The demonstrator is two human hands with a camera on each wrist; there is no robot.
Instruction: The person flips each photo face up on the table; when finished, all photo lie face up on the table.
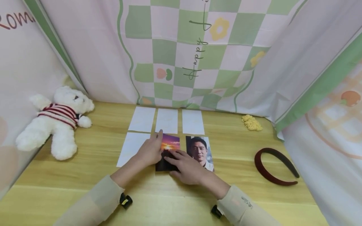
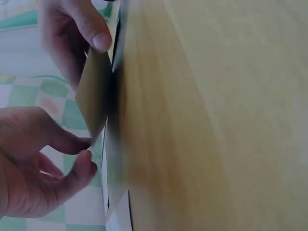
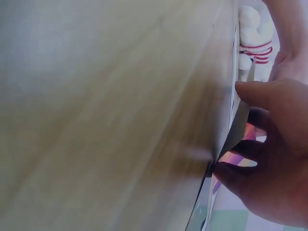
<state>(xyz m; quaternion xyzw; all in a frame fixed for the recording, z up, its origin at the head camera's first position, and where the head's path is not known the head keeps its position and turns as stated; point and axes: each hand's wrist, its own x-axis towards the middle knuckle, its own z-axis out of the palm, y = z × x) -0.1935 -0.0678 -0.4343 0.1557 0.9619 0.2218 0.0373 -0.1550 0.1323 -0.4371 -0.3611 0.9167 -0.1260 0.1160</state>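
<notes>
A sunset photo card is raised at a tilt off the table, in the middle of the near row of cards. My left hand pinches its left edge between thumb and finger, as the left wrist view shows. On the card's lower right, my right hand holds it, the thumb at the near edge and the fingers over the picture side. In the right wrist view the card's plain back faces the camera. Just right of it lies a portrait photo card, partly covered by the right hand.
Several white cards lie face down in the far row, with another white card near left. A white teddy bear sits at the left. A yellow knitted piece and a dark red headband lie at the right.
</notes>
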